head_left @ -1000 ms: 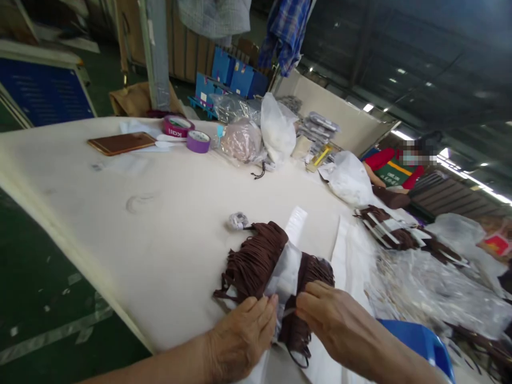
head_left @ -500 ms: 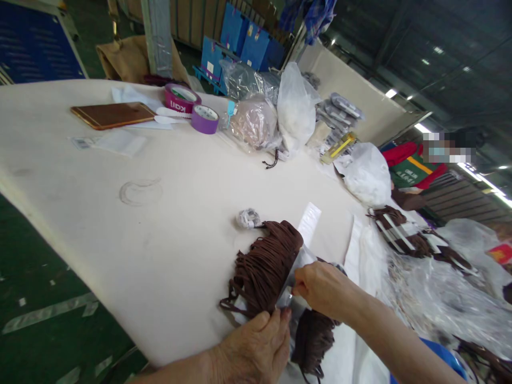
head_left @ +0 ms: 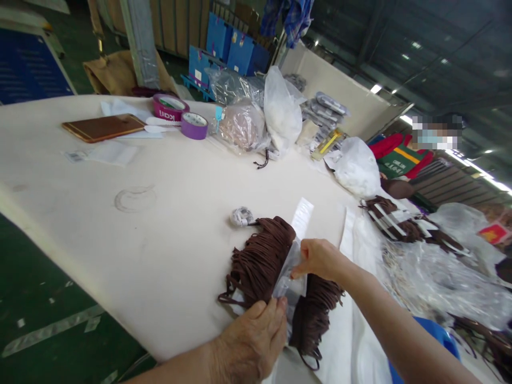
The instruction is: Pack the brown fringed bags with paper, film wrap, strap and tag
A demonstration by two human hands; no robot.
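Observation:
A wide bundle of dark brown cords (head_left: 262, 258) lies on the table, with a second brown bundle (head_left: 316, 314) to its right. Between them runs a strip of clear plastic (head_left: 286, 277) over white material. My left hand (head_left: 254, 338) is closed at the near end of this strip, fingers together, thumb by the left bundle's lower edge. Above the strip's middle, my right hand (head_left: 322, 261) is closed with curled fingers, pinching the plastic; its fingertips are partly hidden. A white strip (head_left: 302, 218) sticks out beyond the far end. A small grey-white coil (head_left: 242, 216) touches the left bundle's top.
A brown phone-shaped case (head_left: 104, 128), a magenta tape roll (head_left: 171, 109) and a purple tape roll (head_left: 194, 126) sit at the table's far left. Stuffed plastic bags (head_left: 282, 112) stand at the back. Another person (head_left: 400, 154) is at the right, behind crumpled plastic (head_left: 432, 277).
My right hand has lifted slightly and shifted up along the plastic strip, uncovering more of the right cord bundle. My left hand stays at the near end. The view has shifted a little.

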